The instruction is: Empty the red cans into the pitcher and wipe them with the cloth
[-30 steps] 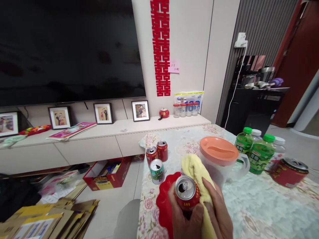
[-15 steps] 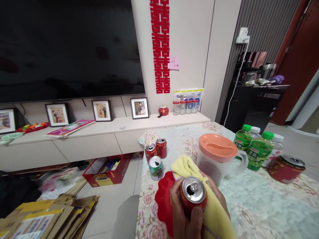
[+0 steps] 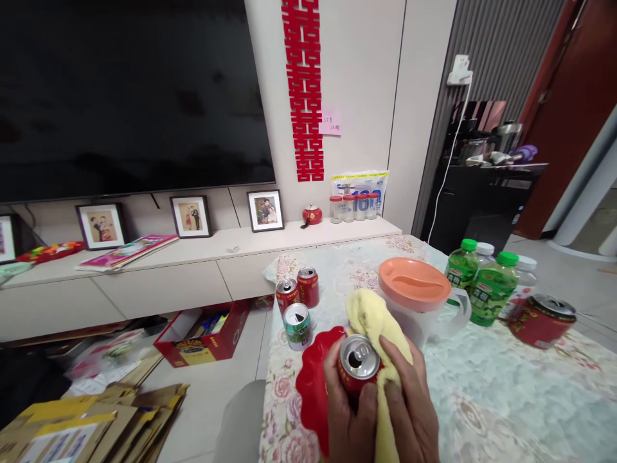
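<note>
My left hand (image 3: 348, 411) is wrapped round an opened red drink can (image 3: 357, 368), held upright over a red scalloped plate (image 3: 308, 389). My right hand (image 3: 409, 408) grips a yellow cloth (image 3: 373, 321) and presses it against the can's right side. The cloth bunches up behind the can and hangs down between my hands. A clear pitcher with an orange lid (image 3: 414, 286) stands just behind the cloth on the floral tablecloth (image 3: 501, 399).
Two red cans (image 3: 297, 290) and a green can (image 3: 297, 325) stand near the table's left edge. Green-capped bottles (image 3: 486, 286) and a red tin (image 3: 542, 320) sit at the right. A TV, framed photos and a low cabinet lie beyond; cardboard covers the floor at left.
The cloth has shifted from under and around the can to its right side, with my right hand moving over it. The can stays in my left hand, turned slightly.
</note>
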Tool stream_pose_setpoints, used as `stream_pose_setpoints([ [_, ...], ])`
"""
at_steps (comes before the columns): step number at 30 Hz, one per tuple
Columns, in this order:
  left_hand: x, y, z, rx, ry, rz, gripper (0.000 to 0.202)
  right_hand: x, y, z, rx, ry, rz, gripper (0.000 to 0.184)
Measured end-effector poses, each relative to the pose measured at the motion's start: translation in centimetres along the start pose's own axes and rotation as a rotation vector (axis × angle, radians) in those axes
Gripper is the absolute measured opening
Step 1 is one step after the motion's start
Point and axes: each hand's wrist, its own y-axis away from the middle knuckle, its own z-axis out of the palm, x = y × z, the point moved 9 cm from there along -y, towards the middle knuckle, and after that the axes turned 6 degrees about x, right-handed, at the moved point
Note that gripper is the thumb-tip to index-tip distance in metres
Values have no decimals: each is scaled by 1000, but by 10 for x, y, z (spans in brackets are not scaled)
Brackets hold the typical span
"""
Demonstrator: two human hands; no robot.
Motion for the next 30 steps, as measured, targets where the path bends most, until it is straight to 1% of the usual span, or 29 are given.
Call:
stream_pose_setpoints([
  [2, -2, 4, 3, -14, 0, 19, 54, 0, -4, -5, 37, -21, 15, 44],
  [5, -5, 7, 4, -30, 1, 39, 57, 12, -12, -7, 40, -88, 142, 46],
  [9, -6, 7, 2, -32, -47, 110, 59, 40, -20, -2, 2, -268, 402, 50],
  [11, -7, 8, 2, -43, -50, 149, 61, 54, -23, 1, -29, -331, 510, 54],
  [14, -6, 9, 0, -26, -46, 221, 57, 68, -26, 6, -103, -342, 607, 63],
  [16, -4, 9, -3, -3, -49, 259, 56, 73, -26, 10, -122, -338, 632, 66],
  [18, -3, 8, -6, -2, -31, 245, 65, 75, -26, 13, -116, -325, 622, 66],
  [20, -3, 5, -7, -12, -21, 200, 75, 74, -24, 18, -127, -283, 578, 67],
  [22, -1, 2, -9, -9, -33, 166, 76, 74, -22, 20, -128, -212, 511, 64],
  [24, 3, -2, -13, 22, -57, 140, 75, 71, -19, 19, -130, -138, 413, 59],
  [28, 9, -9, -18, 90, -73, 83, 72, 52, -10, 19, -171, -5, 194, 54],
  [30, 11, -10, -17, 102, -56, 63, 69, 37, -5, 15, -129, 32, 123, 51],
])
